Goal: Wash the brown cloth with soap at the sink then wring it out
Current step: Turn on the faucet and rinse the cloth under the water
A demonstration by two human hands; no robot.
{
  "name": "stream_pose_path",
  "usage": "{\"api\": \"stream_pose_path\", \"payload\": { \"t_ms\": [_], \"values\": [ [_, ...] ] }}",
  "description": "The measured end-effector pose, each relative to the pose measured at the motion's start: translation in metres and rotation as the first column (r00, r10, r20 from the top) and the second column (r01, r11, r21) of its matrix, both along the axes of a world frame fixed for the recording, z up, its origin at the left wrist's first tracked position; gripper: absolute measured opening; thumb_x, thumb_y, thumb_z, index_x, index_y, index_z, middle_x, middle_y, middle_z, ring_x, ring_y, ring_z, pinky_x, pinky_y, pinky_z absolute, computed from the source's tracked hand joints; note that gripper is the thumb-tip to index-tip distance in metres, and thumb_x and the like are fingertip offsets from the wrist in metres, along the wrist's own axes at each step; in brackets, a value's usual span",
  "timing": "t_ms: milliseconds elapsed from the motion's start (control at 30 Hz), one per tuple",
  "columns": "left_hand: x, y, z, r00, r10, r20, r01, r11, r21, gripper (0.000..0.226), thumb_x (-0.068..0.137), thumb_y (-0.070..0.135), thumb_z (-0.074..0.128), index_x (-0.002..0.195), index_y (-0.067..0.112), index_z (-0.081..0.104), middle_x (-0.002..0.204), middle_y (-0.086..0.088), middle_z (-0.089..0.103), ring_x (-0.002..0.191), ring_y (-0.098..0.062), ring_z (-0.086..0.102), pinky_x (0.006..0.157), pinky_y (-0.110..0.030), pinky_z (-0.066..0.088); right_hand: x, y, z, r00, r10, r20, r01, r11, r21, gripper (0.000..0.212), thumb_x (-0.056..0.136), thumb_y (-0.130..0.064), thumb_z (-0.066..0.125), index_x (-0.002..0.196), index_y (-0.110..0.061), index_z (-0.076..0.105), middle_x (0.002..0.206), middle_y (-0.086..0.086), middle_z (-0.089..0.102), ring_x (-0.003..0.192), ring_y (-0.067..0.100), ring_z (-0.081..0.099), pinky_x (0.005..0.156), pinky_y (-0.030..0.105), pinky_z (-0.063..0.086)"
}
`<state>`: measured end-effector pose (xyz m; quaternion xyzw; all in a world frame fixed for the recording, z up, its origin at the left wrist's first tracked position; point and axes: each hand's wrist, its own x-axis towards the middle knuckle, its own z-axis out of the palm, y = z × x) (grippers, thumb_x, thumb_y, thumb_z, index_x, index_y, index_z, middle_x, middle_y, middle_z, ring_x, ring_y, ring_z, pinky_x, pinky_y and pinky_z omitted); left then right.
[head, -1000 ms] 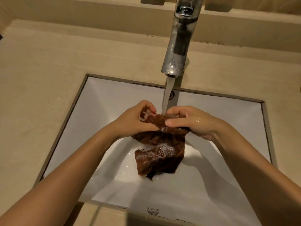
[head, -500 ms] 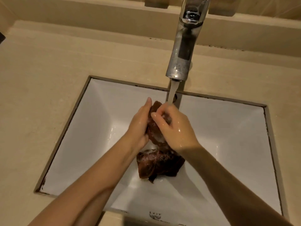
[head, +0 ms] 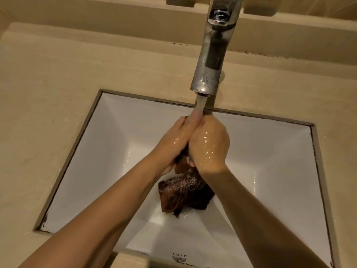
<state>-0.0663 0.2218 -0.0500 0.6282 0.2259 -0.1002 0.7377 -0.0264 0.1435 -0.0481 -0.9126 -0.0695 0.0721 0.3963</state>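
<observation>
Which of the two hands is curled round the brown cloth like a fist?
The right hand: its knuckles are bent over the brown cloth. The left hand has its fingers stretched fairly straight beside it.

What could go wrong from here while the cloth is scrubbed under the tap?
1. The water stream lands on the left hand and right hand, not on the sudsy hanging end of the brown cloth; soap may be left there at wringing.
2. That end hangs low in the sink and might cover the drain, which is not visible.
</observation>
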Motion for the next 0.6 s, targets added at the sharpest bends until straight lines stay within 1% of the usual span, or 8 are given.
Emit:
{"api": "stream_pose_path", "payload": {
  "t_ms": [67, 167, 233, 300, 400, 433, 500, 600],
  "values": [
    [-0.001, -0.004, -0.001, 1.000, 0.007, 0.024, -0.008, 1.000, 0.019, 0.061, 0.077, 0.065, 0.055, 0.111, 0.015, 0.058, 0.088, 0.000, 0.067, 0.067, -0.009, 0.065, 0.061, -0.019, 0.051, 0.012, -0.003, 0.001, 0.991, -0.075, -0.111, 0.094, 0.979, 0.179, 0.021, 0.097, -0.025, 0.038, 0.084, -0.015, 0.052, 0.071, -0.005, 0.051, 0.054, -0.005, 0.053, 0.044, 0.001, 0.033],
    [-0.002, -0.006, 0.003, 0.984, 0.175, -0.033, -0.176, 0.926, -0.333, 0.032, 0.090, 0.028, 0.060, 0.110, 0.003, 0.060, 0.080, -0.008, 0.066, 0.049, -0.008, 0.062, 0.040, -0.014, 0.045, 0.022, -0.011, -0.008, 0.976, -0.010, -0.219, 0.085, 0.939, 0.333, 0.029, 0.098, -0.034, 0.033, 0.086, -0.023, 0.056, 0.084, -0.008, 0.058, 0.071, -0.005, 0.051, 0.057, 0.001, 0.038],
    [-0.001, -0.004, 0.007, 0.960, 0.256, -0.109, -0.272, 0.783, -0.560, 0.022, 0.091, 0.020, 0.057, 0.099, 0.001, 0.065, 0.081, -0.012, 0.067, 0.051, -0.015, 0.065, 0.043, -0.017, 0.048, 0.015, -0.019, -0.017, 0.870, 0.177, -0.460, 0.056, 0.892, 0.449, 0.054, 0.094, -0.056, 0.022, 0.114, -0.023, 0.060, 0.107, -0.001, 0.065, 0.097, 0.006, 0.060, 0.085, 0.016, 0.048],
    [0.002, 0.002, 0.004, 0.935, 0.304, -0.185, -0.349, 0.686, -0.639, 0.025, 0.088, 0.024, 0.055, 0.079, 0.002, 0.063, 0.075, -0.013, 0.065, 0.045, -0.018, 0.059, 0.038, -0.018, 0.043, 0.005, -0.030, -0.025, 0.737, 0.322, -0.594, -0.017, 0.888, 0.460, 0.067, 0.083, -0.067, 0.019, 0.120, -0.027, 0.057, 0.118, 0.003, 0.064, 0.107, 0.014, 0.062, 0.094, 0.033, 0.050],
    [0.005, 0.012, -0.008, 0.874, 0.390, -0.290, -0.485, 0.660, -0.574, 0.019, 0.085, 0.022, 0.055, 0.075, 0.006, 0.051, 0.073, -0.011, 0.056, 0.051, -0.019, 0.050, 0.038, -0.021, 0.041, 0.000, -0.047, -0.028, 0.705, 0.456, -0.543, -0.146, 0.843, 0.518, 0.024, 0.089, -0.046, 0.044, 0.107, -0.033, 0.052, 0.109, -0.007, 0.064, 0.085, -0.002, 0.066, 0.074, 0.017, 0.054],
    [0.003, 0.015, -0.010, 0.859, 0.407, -0.311, -0.512, 0.671, -0.536, 0.016, 0.085, 0.020, 0.055, 0.077, 0.007, 0.052, 0.076, -0.011, 0.056, 0.057, -0.020, 0.053, 0.041, -0.022, 0.044, 0.002, -0.053, -0.027, 0.723, 0.480, -0.497, -0.198, 0.833, 0.516, 0.022, 0.089, -0.034, 0.054, 0.110, -0.032, 0.049, 0.107, -0.010, 0.062, 0.085, -0.003, 0.066, 0.072, 0.015, 0.054],
    [0.001, 0.017, -0.017, 0.858, 0.434, -0.275, -0.513, 0.755, -0.409, 0.011, 0.088, 0.016, 0.052, 0.084, 0.006, 0.056, 0.086, -0.012, 0.060, 0.067, -0.021, 0.059, 0.043, -0.023, 0.048, 0.004, -0.060, -0.023, 0.787, 0.480, -0.389, -0.257, 0.827, 0.500, 0.028, 0.087, -0.020, 0.062, 0.109, -0.032, 0.049, 0.099, -0.014, 0.062, 0.085, -0.003, 0.065, 0.070, 0.013, 0.053],
    [0.001, 0.009, -0.020, 0.905, 0.399, -0.150, -0.416, 0.903, -0.105, 0.019, 0.092, 0.010, 0.050, 0.104, 0.010, 0.064, 0.099, -0.009, 0.065, 0.078, -0.017, 0.064, 0.052, -0.026, 0.053, -0.006, -0.054, -0.011, 0.890, 0.402, -0.213, -0.235, 0.807, 0.542, 0.006, 0.089, -0.018, 0.059, 0.094, -0.021, 0.057, 0.078, -0.011, 0.067, 0.076, 0.001, 0.065, 0.065, 0.013, 0.052]
  ]
}}
